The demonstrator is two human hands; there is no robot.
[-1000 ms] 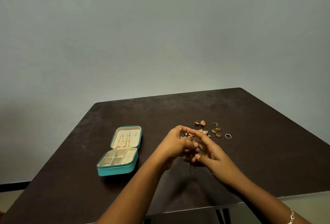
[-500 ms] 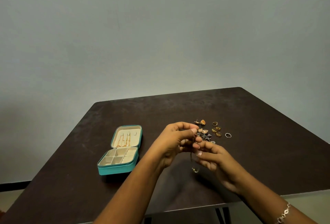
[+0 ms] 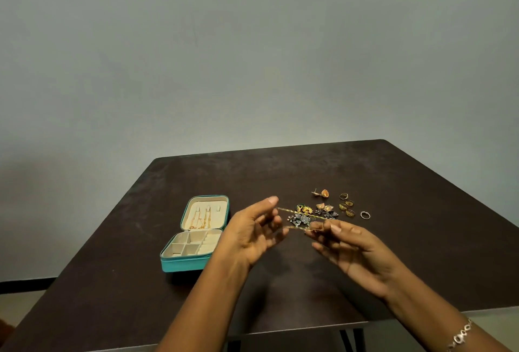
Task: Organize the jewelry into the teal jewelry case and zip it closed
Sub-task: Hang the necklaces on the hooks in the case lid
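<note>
The teal jewelry case (image 3: 184, 264) lies open on the left of the dark table (image 3: 421, 239), gold chains hanging in its cream lid and its tray compartments showing. My left hand (image 3: 252, 235) and my right hand (image 3: 348, 250) are raised above the table, holding a thin gold chain (image 3: 295, 227) stretched in two strands between their fingers. Behind the chain lies a pile of earrings (image 3: 311, 214), with several gold rings (image 3: 346, 204) and a silver ring (image 3: 364, 215) to the right.
Two orange-and-gold earrings (image 3: 321, 193) lie at the far end of the pile. A bracelet (image 3: 460, 336) is on my right wrist. The table's near edge runs below my forearms; a grey wall stands behind.
My hands were close together working on the chain; they have moved apart, and the chain that hung down is now stretched sideways between them.
</note>
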